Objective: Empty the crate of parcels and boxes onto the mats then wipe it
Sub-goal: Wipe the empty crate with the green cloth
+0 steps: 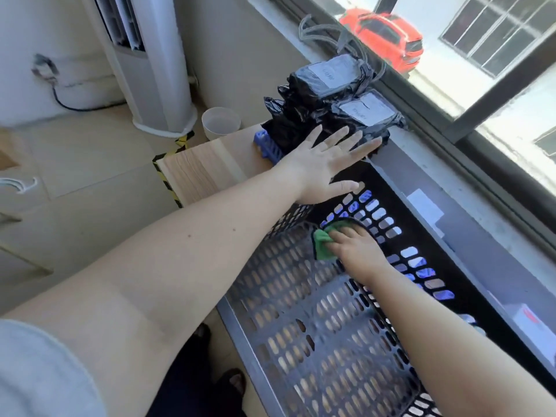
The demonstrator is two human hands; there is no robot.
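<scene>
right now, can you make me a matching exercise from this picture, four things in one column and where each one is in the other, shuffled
Things:
1. green cloth
2. black parcels
3. white cup
4. red car

Places:
A. outside the window
B. on the floor beside the wooden table
C. under the right hand inside the crate
D. stacked beyond the left hand, by the window

Pairs: 1-C, 2-D, 3-B, 4-A

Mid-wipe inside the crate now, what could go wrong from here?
The stacked black parcels sit right beyond the crate's far end, against the left hand; a shove could topple them. The crate looks tipped, so hard strokes by the right hand with the green cloth might shift it.
</scene>
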